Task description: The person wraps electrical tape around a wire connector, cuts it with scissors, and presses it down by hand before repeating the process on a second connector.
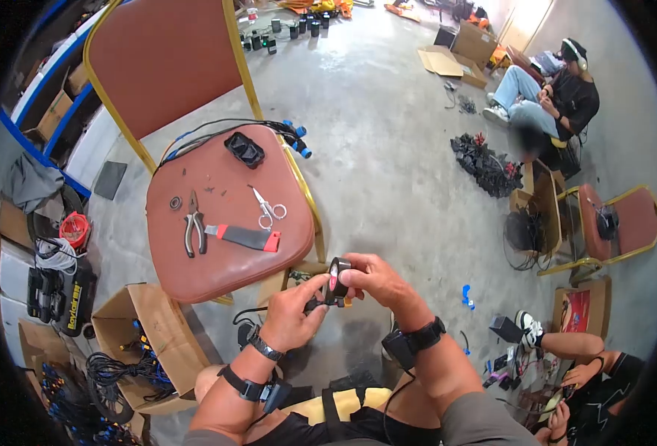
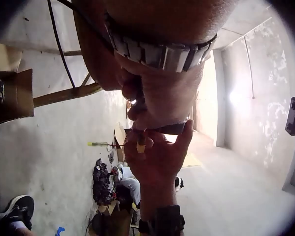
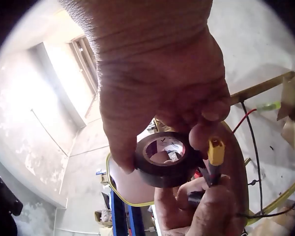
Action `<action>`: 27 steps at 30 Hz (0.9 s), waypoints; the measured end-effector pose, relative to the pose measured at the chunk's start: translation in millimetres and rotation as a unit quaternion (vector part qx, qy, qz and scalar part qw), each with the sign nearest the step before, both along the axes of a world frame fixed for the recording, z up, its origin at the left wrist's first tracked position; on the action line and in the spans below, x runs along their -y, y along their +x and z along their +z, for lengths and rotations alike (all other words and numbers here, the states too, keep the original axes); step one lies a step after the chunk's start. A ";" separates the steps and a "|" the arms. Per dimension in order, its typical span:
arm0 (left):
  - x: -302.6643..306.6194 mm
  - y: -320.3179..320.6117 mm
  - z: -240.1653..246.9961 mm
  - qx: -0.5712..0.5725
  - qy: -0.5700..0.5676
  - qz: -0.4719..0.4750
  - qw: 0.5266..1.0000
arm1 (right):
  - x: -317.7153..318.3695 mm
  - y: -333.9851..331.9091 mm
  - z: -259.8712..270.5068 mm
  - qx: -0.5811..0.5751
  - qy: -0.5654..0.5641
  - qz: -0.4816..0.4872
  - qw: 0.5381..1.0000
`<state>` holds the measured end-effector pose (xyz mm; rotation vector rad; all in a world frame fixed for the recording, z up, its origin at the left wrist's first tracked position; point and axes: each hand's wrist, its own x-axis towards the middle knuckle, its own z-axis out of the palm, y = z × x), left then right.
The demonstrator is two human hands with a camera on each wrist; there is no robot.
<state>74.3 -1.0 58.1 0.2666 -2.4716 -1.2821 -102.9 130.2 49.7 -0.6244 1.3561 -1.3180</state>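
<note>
In front of the chair seat, my right hand (image 1: 380, 282) holds a roll of black electrical tape (image 3: 160, 175) by its rim, thumb on one side. Opposite it, my left hand (image 1: 292, 312) pinches a black cable end with a yellow plug connector (image 3: 216, 151). The tape roll is close against the cable, and a dark strip runs between them in the right wrist view. From the left hand a thin black cable (image 1: 250, 310) trails off. Fingers partly hide the wrapped part of the cable.
Pliers (image 1: 194, 227), a red-and-black utility knife (image 1: 243, 237), scissors (image 1: 267, 208) and a black plastic housing (image 1: 244, 149) lie on the chair seat (image 1: 176, 271). A cardboard box (image 1: 168, 342) of cables stands below left. Other people sit at the right.
</note>
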 end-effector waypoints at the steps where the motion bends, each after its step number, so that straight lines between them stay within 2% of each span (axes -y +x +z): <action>1: -0.5 0.5 -1.1 -0.016 0.021 -0.004 1.000 | 1.2 3.6 0.2 0.002 0.000 -0.018 1.000; 7: -1.4 1.1 -1.4 -0.034 0.062 -0.017 0.997 | 6.3 5.1 -12.0 0.043 0.016 -0.043 0.998; 12: -2.8 3.4 -3.7 0.004 0.138 0.003 0.990 | 10.4 9.0 -22.6 0.041 0.071 -0.058 0.995; 15: -3.5 0.4 -6.0 -0.055 0.096 0.007 0.994 | 14.3 9.5 -22.0 0.025 0.083 -0.057 0.995; 18: 0.1 -0.3 -2.6 -0.071 0.047 -0.028 0.996 | 14.7 10.2 -26.0 0.024 0.089 -0.045 0.995; 25: 3.7 -0.6 -8.4 -0.092 -0.010 -0.045 0.995 | 17.2 13.8 -43.3 0.004 0.119 -0.021 0.993; 27: 5.2 -0.1 -13.4 -0.082 -0.010 -0.022 0.996 | 17.2 12.3 -33.4 -0.025 0.179 0.012 0.983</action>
